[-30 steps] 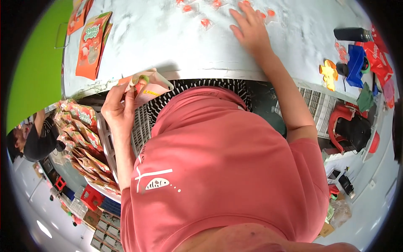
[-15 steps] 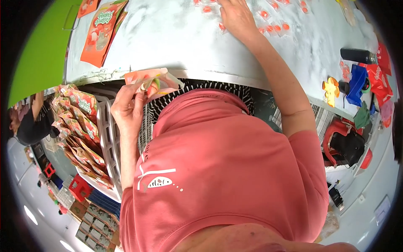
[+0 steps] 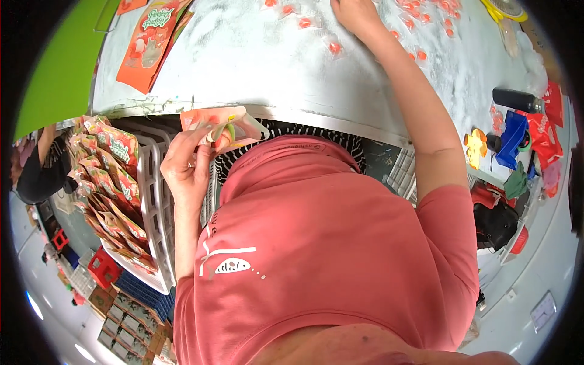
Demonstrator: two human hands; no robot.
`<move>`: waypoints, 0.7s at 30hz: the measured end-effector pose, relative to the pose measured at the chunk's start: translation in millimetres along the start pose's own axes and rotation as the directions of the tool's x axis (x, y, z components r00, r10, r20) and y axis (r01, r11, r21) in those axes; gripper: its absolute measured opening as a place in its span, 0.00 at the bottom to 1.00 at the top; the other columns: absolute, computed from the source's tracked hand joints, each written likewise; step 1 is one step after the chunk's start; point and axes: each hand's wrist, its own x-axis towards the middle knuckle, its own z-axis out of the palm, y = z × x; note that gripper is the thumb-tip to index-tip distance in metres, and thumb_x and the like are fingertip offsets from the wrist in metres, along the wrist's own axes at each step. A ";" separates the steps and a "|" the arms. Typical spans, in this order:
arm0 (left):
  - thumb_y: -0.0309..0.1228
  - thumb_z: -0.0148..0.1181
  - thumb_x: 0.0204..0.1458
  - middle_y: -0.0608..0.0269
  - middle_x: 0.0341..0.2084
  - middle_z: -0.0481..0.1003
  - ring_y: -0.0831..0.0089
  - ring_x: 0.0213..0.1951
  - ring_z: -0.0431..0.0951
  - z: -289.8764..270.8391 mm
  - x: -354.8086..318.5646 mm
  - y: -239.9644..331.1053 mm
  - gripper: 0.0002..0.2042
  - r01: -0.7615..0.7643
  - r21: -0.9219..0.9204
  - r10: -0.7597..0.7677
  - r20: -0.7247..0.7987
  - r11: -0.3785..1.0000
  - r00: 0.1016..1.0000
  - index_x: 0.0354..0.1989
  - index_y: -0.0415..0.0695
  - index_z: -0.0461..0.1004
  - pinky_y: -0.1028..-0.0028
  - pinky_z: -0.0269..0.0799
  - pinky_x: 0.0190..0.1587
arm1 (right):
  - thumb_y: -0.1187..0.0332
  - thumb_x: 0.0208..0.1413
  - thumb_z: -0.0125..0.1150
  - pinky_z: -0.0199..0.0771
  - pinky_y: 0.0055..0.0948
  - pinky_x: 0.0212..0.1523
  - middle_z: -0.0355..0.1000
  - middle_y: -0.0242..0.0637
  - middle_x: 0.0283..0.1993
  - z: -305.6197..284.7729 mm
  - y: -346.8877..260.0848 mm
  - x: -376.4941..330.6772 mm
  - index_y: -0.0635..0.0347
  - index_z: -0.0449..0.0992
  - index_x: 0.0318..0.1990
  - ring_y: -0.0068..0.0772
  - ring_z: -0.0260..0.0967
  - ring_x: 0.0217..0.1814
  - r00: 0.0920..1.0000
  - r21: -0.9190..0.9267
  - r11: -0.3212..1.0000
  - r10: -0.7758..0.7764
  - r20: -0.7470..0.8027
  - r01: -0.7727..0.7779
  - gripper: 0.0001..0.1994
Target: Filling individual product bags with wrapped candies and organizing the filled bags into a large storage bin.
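Observation:
My left hand (image 3: 187, 163) pinches the edge of an orange-and-white pouch (image 3: 246, 126), held at the table's front edge with its mouth gaping to the right. My right hand (image 3: 359, 17) reaches far over the table, among small red candies in clear wrappers. Its fingers run past the upper edge of the view, so their grip is hidden. A wrapped candy (image 3: 333, 48) lies just nearer than this hand, and a scattered group of candies (image 3: 420, 13) spreads to its right.
Flat printed pouches (image 3: 150, 45) lie at the table's far left. A white crate (image 3: 155, 213) full of packed pouches stands at my left. On the right are a black bottle (image 3: 517, 100), a blue holder (image 3: 513, 139) and a yellow toy-like shape (image 3: 475, 148). A person (image 3: 42, 170) is at far left.
My right hand has shifted slightly right and farther away, its fingers now leaving the view. The table and its candies sit a little differently in the picture. My left hand keeps the pouch in place.

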 end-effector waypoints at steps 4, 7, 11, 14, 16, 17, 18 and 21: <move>0.18 0.61 0.51 0.57 0.31 0.79 0.65 0.34 0.79 -0.3 0.1 1.6 0.08 0.093 -0.006 -0.093 0.021 0.996 0.995 0.39 0.38 0.80 0.72 0.74 0.38 | 0.75 0.52 0.50 0.68 0.43 0.56 0.74 0.53 0.46 3.5 -12.8 8.8 0.61 0.80 0.43 0.56 0.69 0.52 0.950 0.138 0.990 -0.066 0.304 0.025 0.14; 0.17 0.61 0.51 0.57 0.30 0.79 0.66 0.34 0.79 -2.1 -0.3 -0.8 0.08 0.029 -0.002 -0.029 -0.003 1.000 1.000 0.39 0.38 0.80 0.72 0.74 0.38 | 0.73 0.53 0.50 0.69 0.42 0.56 0.74 0.54 0.46 5.9 -15.3 8.7 0.62 0.80 0.44 0.56 0.69 0.52 0.953 0.203 0.978 -0.099 0.286 0.040 0.14; 0.17 0.61 0.51 0.56 0.30 0.79 0.65 0.34 0.79 -3.8 -5.0 -3.8 0.08 0.059 -0.031 -0.059 0.001 0.998 0.998 0.39 0.38 0.80 0.72 0.74 0.38 | 0.71 0.55 0.53 0.70 0.42 0.55 0.72 0.56 0.45 -3.6 -26.1 3.4 0.62 0.76 0.51 0.56 0.69 0.52 0.920 0.219 0.972 -0.005 0.391 -0.088 0.17; 0.17 0.61 0.51 0.56 0.31 0.79 0.65 0.34 0.79 -4.6 -6.0 -4.7 0.08 0.074 -0.028 -0.074 0.006 0.997 0.997 0.40 0.38 0.80 0.72 0.74 0.38 | 0.68 0.55 0.57 0.70 0.42 0.54 0.70 0.58 0.46 -17.7 -72.3 14.9 0.60 0.73 0.56 0.57 0.69 0.51 0.793 0.189 0.941 0.115 0.599 -0.279 0.20; 0.18 0.61 0.51 0.56 0.32 0.79 0.65 0.35 0.79 -4.3 -1.4 -4.3 0.08 0.045 -0.031 -0.044 0.026 0.999 0.999 0.39 0.38 0.80 0.71 0.74 0.38 | 0.65 0.53 0.62 0.71 0.42 0.53 0.69 0.57 0.46 10.3 -55.7 7.6 0.58 0.72 0.57 0.58 0.69 0.50 0.824 0.278 0.926 0.058 0.563 -0.255 0.23; 0.18 0.61 0.51 0.56 0.32 0.79 0.65 0.35 0.79 -5.9 -1.2 -3.2 0.08 0.048 -0.028 -0.047 0.023 0.998 0.999 0.39 0.38 0.80 0.71 0.74 0.38 | 0.64 0.53 0.63 0.71 0.42 0.52 0.69 0.56 0.46 22.4 -56.2 10.2 0.59 0.73 0.56 0.57 0.69 0.50 0.875 0.317 0.934 -0.011 0.483 -0.163 0.22; 0.18 0.61 0.51 0.56 0.32 0.79 0.64 0.35 0.80 -7.8 -1.4 -1.2 0.08 0.053 -0.034 -0.052 0.022 0.998 0.998 0.39 0.38 0.80 0.71 0.74 0.38 | 0.64 0.52 0.64 0.71 0.41 0.51 0.70 0.55 0.45 31.4 -54.9 11.1 0.59 0.75 0.54 0.55 0.69 0.50 0.914 0.348 0.935 -0.082 0.398 -0.068 0.21; 0.18 0.61 0.51 0.56 0.32 0.80 0.64 0.35 0.80 -14.1 -8.2 -1.1 0.08 0.076 -0.041 -0.076 0.008 0.996 0.997 0.39 0.38 0.80 0.71 0.75 0.38 | 0.65 0.51 0.64 0.72 0.40 0.49 0.70 0.52 0.44 41.6 -55.8 19.1 0.60 0.77 0.50 0.53 0.70 0.48 0.936 0.331 0.932 0.027 0.350 -0.150 0.18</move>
